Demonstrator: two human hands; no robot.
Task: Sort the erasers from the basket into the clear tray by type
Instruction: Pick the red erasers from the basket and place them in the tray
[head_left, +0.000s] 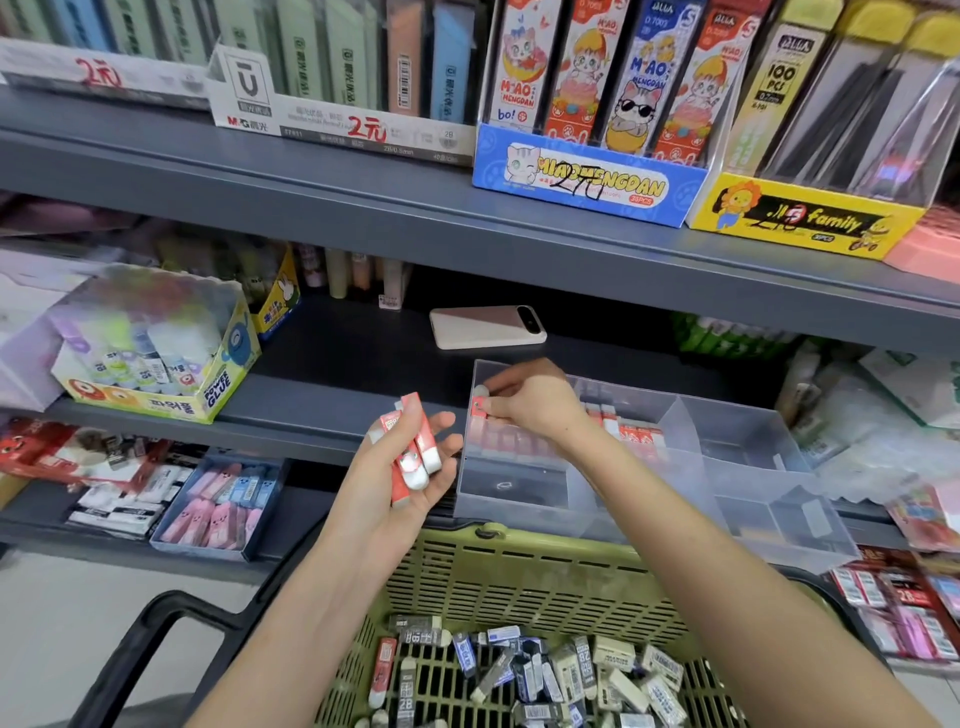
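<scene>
A: Looking down from the head view, what is the right hand (524, 402) doing?

B: Its fingers (501, 387) are pinched narrow on one red eraser (479, 406), held upright at the tray's (737, 415) back left corner. The eraser sits under the fingertips, its red end poking out toward the left wall.

A: And the tray itself?

B: Clear, with dividers, resting on the shelf edge (291, 431). A row of red erasers (631, 431) already stands along the back of the left compartment, just beside the hand. The right compartments look bare.

A: The left hand (400, 483)?

B: Palm up, off the tray's left wall, fingers curled loosely around a bunch of red-and-white erasers (415, 447). They lie across the palm, ends sticking up past the fingertips. How many, I cannot tell exactly.

A: Where is the basket (519, 577)?

B: Below the tray, green and slotted, between the two forearms. A heap of erasers (545, 675) covers its floor, mostly black, blue and cream sleeves, with one red one (383, 670) near the left edge.

A: Anything else on the shelf?

B: A phone (485, 326) lies flat behind the tray.
</scene>
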